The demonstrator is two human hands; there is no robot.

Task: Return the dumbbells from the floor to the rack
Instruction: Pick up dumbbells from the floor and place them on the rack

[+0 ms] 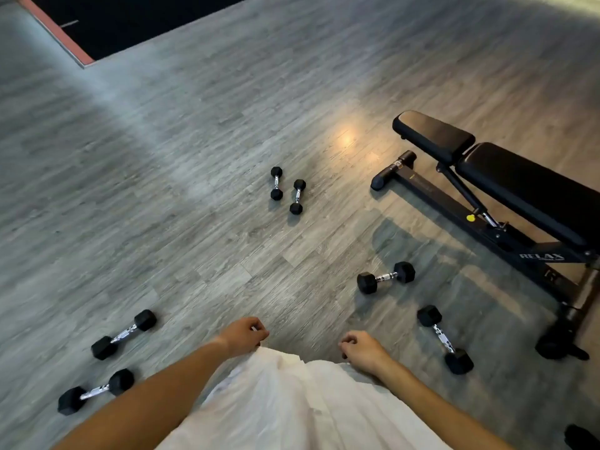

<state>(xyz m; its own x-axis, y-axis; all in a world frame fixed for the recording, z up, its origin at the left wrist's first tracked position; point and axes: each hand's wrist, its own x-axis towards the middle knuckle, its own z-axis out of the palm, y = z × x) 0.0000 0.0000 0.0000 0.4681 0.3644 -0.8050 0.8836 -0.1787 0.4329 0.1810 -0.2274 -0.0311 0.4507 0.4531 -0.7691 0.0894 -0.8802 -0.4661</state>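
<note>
**Six dumbbells still down on the floor**

Grey plank floor [194,157]; black bench [506,190] at right. Scattered across the floor: dumbbells [385,277], in three pairs. Left hand [243,336] and right hand [362,350]: fingers loosely curled, holding nothing.

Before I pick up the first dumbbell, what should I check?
1. Both hands free: left hand and right hand hold nothing. Ok.
2. Dumbbells all on the floor: six, in three pairs. Ok.
3. A close one to start with: near-right dumbbell. Ok.
4. Bench out of the way: it stands right beside that pair. Not ok.
5. Rack in sight: cannot tell, not in view.
</note>
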